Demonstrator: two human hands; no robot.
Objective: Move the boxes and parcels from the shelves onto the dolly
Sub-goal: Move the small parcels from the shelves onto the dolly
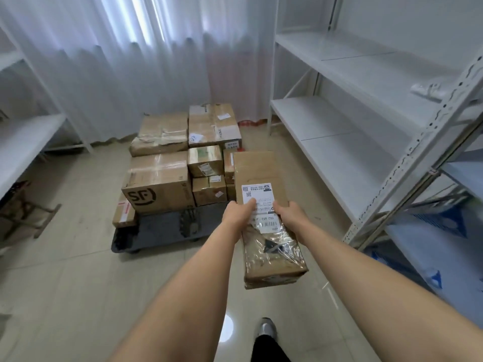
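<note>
I hold a long, flat cardboard parcel (264, 178) with a white shipping label, out in front of me above the floor. My left hand (239, 214) grips its left edge and my right hand (288, 212) grips its right edge, thumbs on the label. Ahead on the floor stands a dark grey dolly (156, 231) loaded with several cardboard boxes, among them a large one printed SF (156, 184) and a tall one (213, 124) at the back. The parcel's far end hangs beside the right side of the stack.
White metal shelves (347, 131) line the right side, with a small white item (428, 91) on one. More white shelving (23, 137) stands at the left. Sheer curtains hang behind the dolly. Blue-and-white bags (439, 223) lie low at the right. My shoe (266, 327) is on the tiled floor.
</note>
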